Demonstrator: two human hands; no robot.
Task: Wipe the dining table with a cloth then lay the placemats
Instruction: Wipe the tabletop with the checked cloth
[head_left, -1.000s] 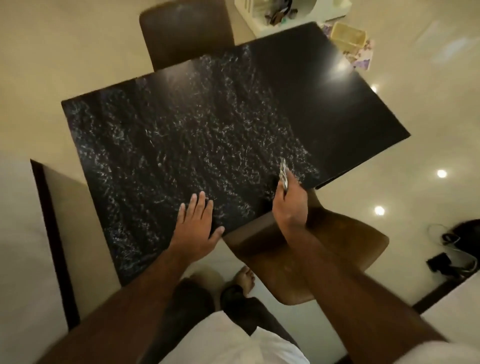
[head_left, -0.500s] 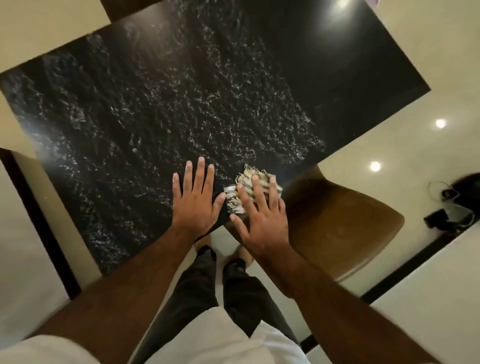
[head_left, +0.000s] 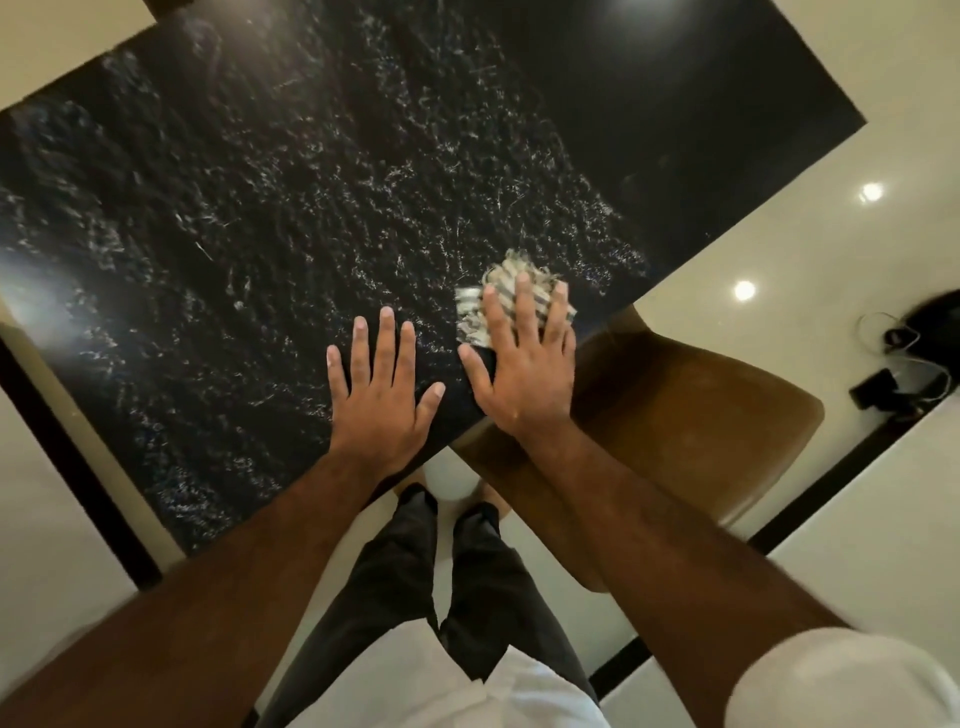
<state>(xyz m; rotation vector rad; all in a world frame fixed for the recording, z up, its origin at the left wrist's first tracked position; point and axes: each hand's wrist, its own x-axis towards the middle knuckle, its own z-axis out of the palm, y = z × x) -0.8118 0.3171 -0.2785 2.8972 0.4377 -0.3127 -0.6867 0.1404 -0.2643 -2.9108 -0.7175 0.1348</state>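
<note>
A brown chair (head_left: 701, 415) and dark cables (head_left: 906, 358) sit on the glossy floor (head_left: 779, 223).

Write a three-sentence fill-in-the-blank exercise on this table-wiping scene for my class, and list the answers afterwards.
1. The striped cloth lies under the straight fingers of the ____ hand.
2. The left hand rests flat on the black, speckled ____.
3. Below the right forearm stands a brown ____.

Missing words: right (the right hand); table; chair.
</note>
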